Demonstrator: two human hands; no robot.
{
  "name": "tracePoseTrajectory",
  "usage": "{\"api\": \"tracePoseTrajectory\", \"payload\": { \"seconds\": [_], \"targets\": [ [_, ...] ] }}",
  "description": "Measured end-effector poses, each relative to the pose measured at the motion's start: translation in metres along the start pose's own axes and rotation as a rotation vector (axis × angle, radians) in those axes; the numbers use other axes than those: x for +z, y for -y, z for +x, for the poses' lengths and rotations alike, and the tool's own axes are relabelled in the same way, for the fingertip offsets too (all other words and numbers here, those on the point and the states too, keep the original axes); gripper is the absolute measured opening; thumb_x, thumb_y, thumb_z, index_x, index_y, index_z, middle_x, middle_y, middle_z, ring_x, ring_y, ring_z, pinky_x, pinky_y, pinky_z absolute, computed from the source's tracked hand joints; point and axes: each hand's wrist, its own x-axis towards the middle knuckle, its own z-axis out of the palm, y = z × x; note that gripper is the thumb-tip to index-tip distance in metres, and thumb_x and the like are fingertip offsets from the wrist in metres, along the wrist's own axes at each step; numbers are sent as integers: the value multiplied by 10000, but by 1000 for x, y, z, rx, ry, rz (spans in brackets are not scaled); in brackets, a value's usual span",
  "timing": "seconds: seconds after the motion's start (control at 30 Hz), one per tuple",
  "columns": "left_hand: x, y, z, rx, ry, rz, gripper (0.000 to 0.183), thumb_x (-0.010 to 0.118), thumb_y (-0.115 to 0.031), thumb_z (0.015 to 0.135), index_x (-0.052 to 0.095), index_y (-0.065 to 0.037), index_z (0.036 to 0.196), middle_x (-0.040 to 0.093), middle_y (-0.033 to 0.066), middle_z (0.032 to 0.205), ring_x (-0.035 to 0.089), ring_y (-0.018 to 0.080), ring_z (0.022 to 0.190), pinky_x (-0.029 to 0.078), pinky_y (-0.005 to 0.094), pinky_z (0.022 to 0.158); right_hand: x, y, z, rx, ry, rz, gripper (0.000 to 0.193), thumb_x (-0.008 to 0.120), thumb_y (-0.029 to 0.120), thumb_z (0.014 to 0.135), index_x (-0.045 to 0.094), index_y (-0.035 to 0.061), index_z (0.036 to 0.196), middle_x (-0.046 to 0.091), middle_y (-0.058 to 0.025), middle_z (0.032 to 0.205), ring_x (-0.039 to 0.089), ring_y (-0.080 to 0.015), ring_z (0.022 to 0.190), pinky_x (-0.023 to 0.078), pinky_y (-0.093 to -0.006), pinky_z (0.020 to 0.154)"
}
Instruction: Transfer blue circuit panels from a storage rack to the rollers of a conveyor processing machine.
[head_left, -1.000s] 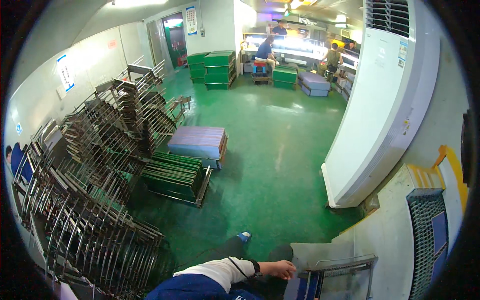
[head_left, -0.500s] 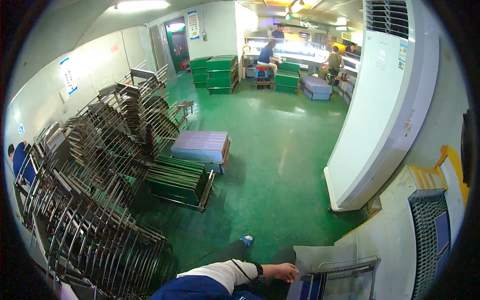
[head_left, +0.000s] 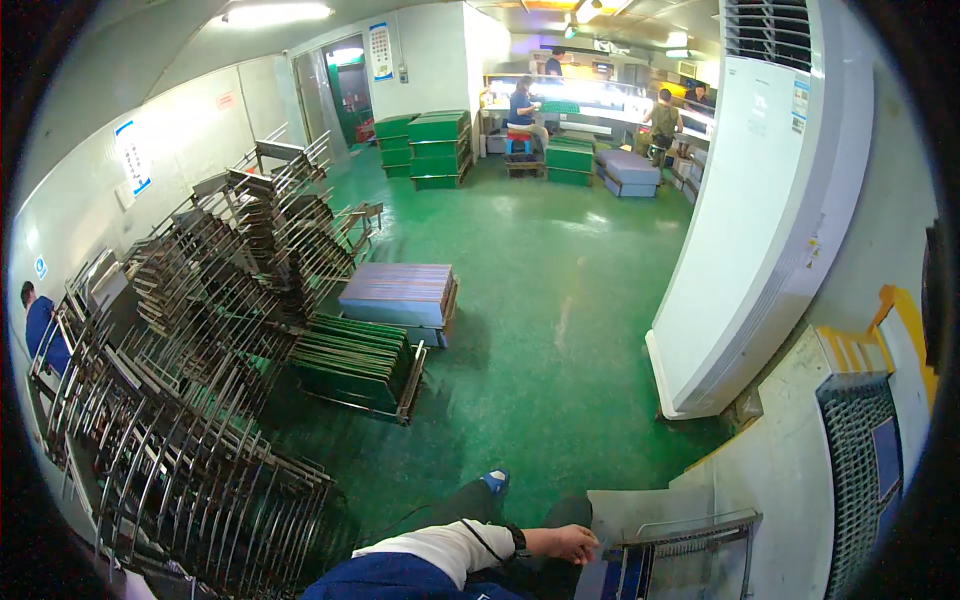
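My left hand (head_left: 574, 544) reaches across from the lower edge, in a white sleeve with a black band at the wrist. Its fingers are curled together above my dark trouser leg. Whether something small is between them I cannot make out. Just right of the fingertips stands a wire-framed rack (head_left: 690, 545) with dark blue panels (head_left: 628, 572) upright at its left end. A pale grey sheet surface (head_left: 650, 503) lies behind it. My right hand is out of view.
Metal racks (head_left: 200, 400) crowd the left side. Beside them sit a crate of green boards (head_left: 350, 365) and a lilac stack (head_left: 395, 293). A tall white air conditioner (head_left: 745, 240) and a machine with a mesh belt (head_left: 860, 470) stand right. People work at a lit far bench (head_left: 600, 110).
My left hand holds its place. At the far bench, the seated person has straightened up, with a green board now before them. The person at the left edge shows more. The view has shifted slightly.
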Motion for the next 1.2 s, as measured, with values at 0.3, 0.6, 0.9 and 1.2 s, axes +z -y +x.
{"api": "tracePoseTrajectory", "payload": {
  "seconds": [0.3, 0.6, 0.9, 1.2],
  "targets": [
    [-4, 5, 7, 14, 9, -8, 253, 535, -210, 900, 486, -48, 1088, 601, 126, 823, 607, 197, 611, 500, 284, 497, -8, 18, -4, -6, 28, 20, 567, 497, 524, 867, 629, -8, 1013, 626, -261, 935, 582, -421, 908, 453, -438, 778],
    [-1, 2, 3, 11, 4, 9, 245, 531, -198, 900, 478, -42, 1082, 609, 147, 830, 607, 213, 607, 500, 305, 490, -12, 16, -5, 22, 75, 67, 580, 500, 512, 870, 613, -22, 1066, 628, -247, 999, 584, -384, 963, 446, -419, 822],
    [-2, 1, 1, 71, 11, -15, 226, 543, -200, 893, 498, -16, 1018, 619, 153, 771, 618, 239, 596, 504, 343, 492, -15, 32, -9, 139, 114, 52, 567, 457, 486, 895, 562, 13, 1188, 551, -208, 1205, 508, -353, 1121, 411, -411, 920],
    [3, 7, 12, 113, 1, 52, 232, 543, -196, 898, 506, -3, 1020, 620, 157, 775, 620, 243, 590, 504, 364, 480, -13, 18, -2, -222, -49, -262, 411, 427, 344, 927, 611, -20, 879, 606, -222, 813, 575, -384, 773, 441, -435, 679]
  ]
}}
